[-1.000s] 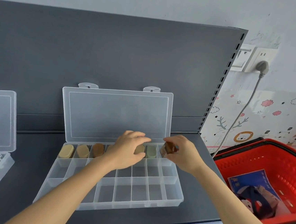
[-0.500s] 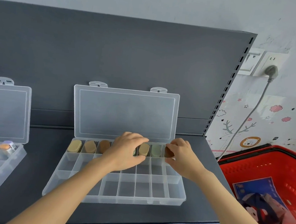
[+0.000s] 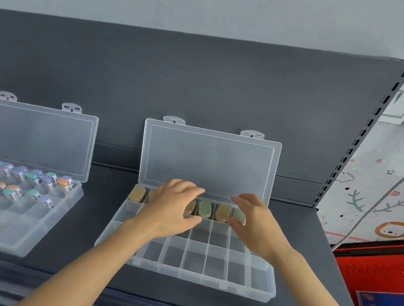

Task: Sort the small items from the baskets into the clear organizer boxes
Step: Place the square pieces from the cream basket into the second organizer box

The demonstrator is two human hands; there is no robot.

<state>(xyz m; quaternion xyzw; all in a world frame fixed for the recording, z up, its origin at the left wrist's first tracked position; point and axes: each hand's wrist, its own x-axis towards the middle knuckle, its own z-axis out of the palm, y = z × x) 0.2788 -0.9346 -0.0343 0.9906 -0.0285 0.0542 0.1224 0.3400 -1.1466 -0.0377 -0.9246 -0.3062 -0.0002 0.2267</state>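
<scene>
Both grips work the back row of the open box on the shelf.
The box (image 3: pixel 208 280) lies on the dark shelf (image 3: pixel 97 204) with its lid (image 3: pixel 207 163) standing up behind. Its back row holds oval pieces (image 3: pixel 223 213), tan and green, one to a compartment; the nearer rows show none. The left grip (image 3: pixel 173 209) arches over that row's middle, fingers curled, hiding what lies beneath, so I cannot tell whether it holds anything. The right grip (image 3: pixel 256 222) is narrow, pinching the green piece (image 3: pixel 239 215) at the row's right end, thumb at its front and fingers over its back. A second box (image 3: pixel 49 214) of capped vials (image 3: pixel 31 177) sits left, and a red basket (image 3: pixel 377 268) right.
</scene>
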